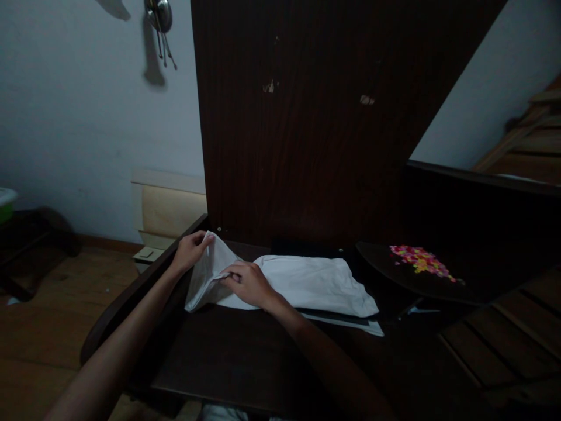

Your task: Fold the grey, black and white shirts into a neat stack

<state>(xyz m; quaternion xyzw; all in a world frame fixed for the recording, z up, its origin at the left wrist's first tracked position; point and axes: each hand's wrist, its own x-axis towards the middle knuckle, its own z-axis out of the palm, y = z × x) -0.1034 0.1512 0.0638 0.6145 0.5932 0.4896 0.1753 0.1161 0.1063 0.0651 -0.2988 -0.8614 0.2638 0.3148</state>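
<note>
A white cloth (pixel 307 283) lies lengthwise over the dark desk, its left end lifted into loose folds. With fingers pinched, my left hand (pixel 193 252) grips the cloth's raised upper left corner. My right hand (pixel 249 283) is closed on a folded edge of it, a little to the right and lower. Between the two hands the fabric stands up like an opening. A thin dark flat thing (pixel 337 316) shows beneath the cloth's right part, with a pale layer sticking out under it. What it is, I cannot make out.
The dark desk (pixel 210 356) has a raised left edge and a tall wooden back panel (pixel 307 146). Small pink and yellow pieces (pixel 423 261) form a patch on a rounded shelf (pixel 381 263) at the right. Slatted wood (pixel 508 333) lies at the lower right.
</note>
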